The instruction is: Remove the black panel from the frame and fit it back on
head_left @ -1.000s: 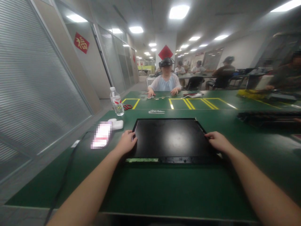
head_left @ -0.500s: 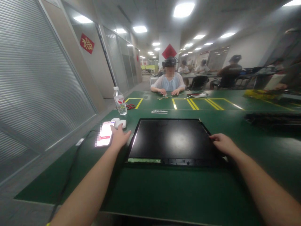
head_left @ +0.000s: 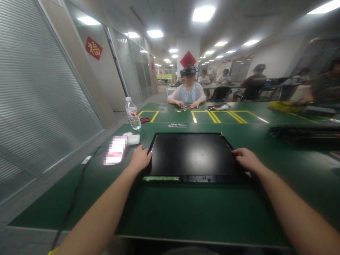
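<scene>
Black screen panel [head_left: 196, 156] flat on the green tabletop [head_left: 202, 209], between your two hands. Left hand [head_left: 139, 158] at the panel's left edge: grip about half open, thumb against the edge; can't tell if fingers hook under. Right hand [head_left: 248, 160] at the panel's right edge: grip nearly closed, thumb and fingertips pinching the frame. Left of the panel: phone [head_left: 115, 150], white object [head_left: 133, 139] just by it, bottle [head_left: 133, 115] standing beyond. Risks, my read: lift like this and your looser left side could slip, dropping that end; slide it left and you could shove phone and white object. Panel's near edge has a greenish strip [head_left: 161, 179]; if that's exposed electronics, pressing could damage it.
</scene>
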Tool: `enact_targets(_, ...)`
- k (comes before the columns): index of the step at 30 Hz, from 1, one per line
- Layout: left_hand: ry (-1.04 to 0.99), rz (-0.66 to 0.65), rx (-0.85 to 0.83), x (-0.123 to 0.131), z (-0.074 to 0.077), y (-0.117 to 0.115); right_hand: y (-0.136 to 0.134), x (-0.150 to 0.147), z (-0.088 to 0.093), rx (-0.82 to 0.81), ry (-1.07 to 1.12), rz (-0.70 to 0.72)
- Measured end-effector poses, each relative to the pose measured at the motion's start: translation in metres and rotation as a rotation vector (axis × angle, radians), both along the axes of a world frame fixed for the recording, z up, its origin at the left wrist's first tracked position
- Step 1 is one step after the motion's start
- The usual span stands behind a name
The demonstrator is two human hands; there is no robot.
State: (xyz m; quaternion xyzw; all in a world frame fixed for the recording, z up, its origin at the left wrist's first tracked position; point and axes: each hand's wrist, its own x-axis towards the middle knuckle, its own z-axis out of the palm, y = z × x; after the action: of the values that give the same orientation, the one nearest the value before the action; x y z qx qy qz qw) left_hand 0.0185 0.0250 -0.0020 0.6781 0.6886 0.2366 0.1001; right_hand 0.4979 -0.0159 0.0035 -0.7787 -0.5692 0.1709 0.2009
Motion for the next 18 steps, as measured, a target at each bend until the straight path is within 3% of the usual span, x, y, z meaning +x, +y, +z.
enact_targets(7,-0.26,-0.01,-0.021,0.0,0.011,0.0,0.004,0.004,-0.006,0.015,0.031,0.0)
enact_targets(12,-0.567,0.128,-0.041,0.003,0.019,-0.004,0.005,0.005,-0.007,0.022,0.085,-0.025)
enact_targets(15,-0.863,0.197,-0.113,0.0,0.018,-0.001,0.004,0.001,-0.004,0.006,0.072,-0.047)
enact_targets(18,-1.173,0.179,-0.244,-0.003,0.012,0.005,0.003,-0.002,-0.001,-0.002,0.05,-0.044)
